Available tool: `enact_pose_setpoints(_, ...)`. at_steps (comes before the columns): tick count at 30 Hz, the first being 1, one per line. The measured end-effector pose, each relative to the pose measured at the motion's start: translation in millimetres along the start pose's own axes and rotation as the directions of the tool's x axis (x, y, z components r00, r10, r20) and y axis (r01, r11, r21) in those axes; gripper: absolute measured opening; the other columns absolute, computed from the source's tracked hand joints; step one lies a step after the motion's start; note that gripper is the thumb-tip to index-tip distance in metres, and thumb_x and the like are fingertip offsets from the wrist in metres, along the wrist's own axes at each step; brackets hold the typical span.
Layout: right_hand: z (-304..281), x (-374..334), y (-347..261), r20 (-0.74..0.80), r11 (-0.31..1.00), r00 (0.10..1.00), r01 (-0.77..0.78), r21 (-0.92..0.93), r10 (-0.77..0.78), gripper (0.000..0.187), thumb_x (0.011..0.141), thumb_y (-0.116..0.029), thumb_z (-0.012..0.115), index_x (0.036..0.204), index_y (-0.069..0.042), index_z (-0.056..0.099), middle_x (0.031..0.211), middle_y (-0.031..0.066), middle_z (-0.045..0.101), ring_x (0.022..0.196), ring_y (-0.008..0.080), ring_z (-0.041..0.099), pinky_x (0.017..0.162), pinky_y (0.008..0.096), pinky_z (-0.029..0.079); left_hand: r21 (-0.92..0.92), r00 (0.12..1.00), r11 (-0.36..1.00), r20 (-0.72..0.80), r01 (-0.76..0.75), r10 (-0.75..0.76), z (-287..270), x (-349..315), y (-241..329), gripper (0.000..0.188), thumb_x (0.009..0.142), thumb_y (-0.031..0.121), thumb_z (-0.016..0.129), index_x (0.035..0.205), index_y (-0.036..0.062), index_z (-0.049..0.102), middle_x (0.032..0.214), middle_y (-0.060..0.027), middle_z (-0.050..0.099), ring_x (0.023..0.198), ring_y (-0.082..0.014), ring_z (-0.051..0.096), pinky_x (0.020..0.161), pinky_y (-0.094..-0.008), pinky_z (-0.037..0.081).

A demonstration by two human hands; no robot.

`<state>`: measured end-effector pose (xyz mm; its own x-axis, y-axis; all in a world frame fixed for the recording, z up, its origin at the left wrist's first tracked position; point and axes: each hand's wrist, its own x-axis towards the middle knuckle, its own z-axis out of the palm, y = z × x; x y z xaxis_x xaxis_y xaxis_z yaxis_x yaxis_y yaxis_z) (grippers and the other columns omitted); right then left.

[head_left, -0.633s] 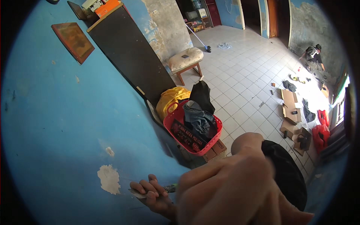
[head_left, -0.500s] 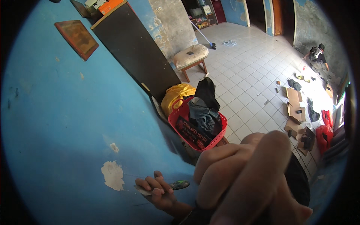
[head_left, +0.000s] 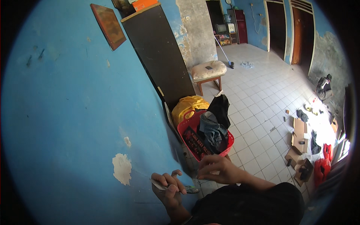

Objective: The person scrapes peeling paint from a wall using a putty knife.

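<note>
My left hand (head_left: pixel 170 189) is closed on a putty knife, close to the blue wall (head_left: pixel 86 142). The putty knife's pale flat blade (head_left: pixel 159 185) shows beside the fingers, and its dark handle (head_left: pixel 192 190) with a bit of green sticks out on the other side. To its right, my right hand (head_left: pixel 219 170) is raised in front of the red basket, its fingers curled toward the thumb. Whatever may be between those fingertips is too small to make out. Near my left hand, a bare whitish patch (head_left: pixel 122 169) of peeled paint marks the wall.
A red basket (head_left: pixel 229 144) holds clothes and a dark printed board. Behind it stand a yellow bundle (head_left: pixel 189 105), a tall dark cabinet (head_left: pixel 161 52) and a cushioned stool (head_left: pixel 208 71). Cardboard (head_left: pixel 299 131) and red bags (head_left: pixel 322 168) lie at right; another person (head_left: pixel 323 88) crouches beyond.
My right hand has dropped back from close before the camera to beside my left hand. The view has shifted, so the room sits lower and further right. The left hand still holds the putty knife.
</note>
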<state>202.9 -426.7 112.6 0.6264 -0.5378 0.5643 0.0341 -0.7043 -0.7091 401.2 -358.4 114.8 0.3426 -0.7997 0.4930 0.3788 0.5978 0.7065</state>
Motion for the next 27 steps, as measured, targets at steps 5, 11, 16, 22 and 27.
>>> enact_pose_setpoints(5, 28.3, -7.9, 6.4, 0.040, 0.995, 0.995, -0.094, -0.024, 0.095, 0.022, 0.096, -0.018, 0.064, 0.113, -0.004, 0.066, 0.104, 0.0125, 0.064, 0.098, 0.0264, 0.064, 0.085, 0.0391, 0.052, -0.104, 0.999, 0.994, -0.006, 0.032, -0.033, -4.0, 2.2, -5.2, 0.024, 0.086, 0.014, 0.064, 0.097, 0.0130, 0.042, 0.060, 0.0019, 0.042, 0.041, -0.0129, 0.046, 0.089, -0.0493, 0.044)
enact_pose_setpoints(11, 41.8, -2.5, -6.0, 0.202, 0.980, 0.967, -0.177, 0.087, 0.157, 0.045, 0.099, -0.028, 0.061, 0.134, -0.001, 0.052, 0.112, 0.0184, 0.064, 0.101, 0.0298, 0.065, 0.087, 0.0420, 0.051, -0.268, 0.990, 0.960, -0.091, 0.081, -0.109, -6.3, 4.5, -14.1, 0.022, 0.086, 0.011, 0.060, 0.098, 0.0110, 0.042, 0.063, 0.0003, 0.045, 0.052, -0.0151, 0.053, 0.099, -0.0494, 0.042)
enact_pose_setpoints(16, 53.5, -3.9, -7.5, 0.298, 0.938, 0.900, -0.344, 0.036, 0.318, 0.057, 0.098, -0.035, 0.062, 0.138, 0.002, 0.045, 0.105, 0.0252, 0.065, 0.093, 0.0350, 0.067, 0.082, 0.0435, 0.052, -0.074, 0.976, 0.984, -0.136, 0.162, -0.171, -6.4, 8.6, -14.0, 0.021, 0.091, 0.026, 0.054, 0.106, 0.0118, 0.048, 0.072, 0.0019, 0.044, 0.071, -0.0164, 0.056, 0.107, -0.0446, 0.031)
enact_pose_setpoints(22, 47.9, 1.6, -17.6, 0.348, 0.895, 0.845, -0.445, 0.040, 0.405, 0.059, 0.098, -0.036, 0.062, 0.142, -0.002, 0.043, 0.103, 0.0260, 0.065, 0.094, 0.0357, 0.068, 0.081, 0.0427, 0.052, -0.324, 0.964, 0.934, -0.162, 0.149, -0.210, -15.1, 7.9, -17.3, 0.028, 0.095, 0.028, 0.051, 0.115, 0.0088, 0.050, 0.078, -0.0022, 0.049, 0.071, -0.0203, 0.057, 0.094, -0.0370, 0.039)
enact_pose_setpoints(27, 52.7, 1.0, -13.1, 0.364, 0.911, 0.857, -0.409, 0.053, 0.364, 0.062, 0.098, -0.032, 0.063, 0.148, -0.004, 0.038, 0.106, 0.0219, 0.064, 0.095, 0.0293, 0.067, 0.082, 0.0395, 0.051, -0.336, 0.969, 0.936, -0.177, 0.106, -0.173, -27.7, 5.8, -22.5, 0.028, 0.101, 0.033, 0.049, 0.116, 0.0096, 0.051, 0.077, -0.0014, 0.048, 0.071, -0.0190, 0.053, 0.083, -0.0338, 0.042)
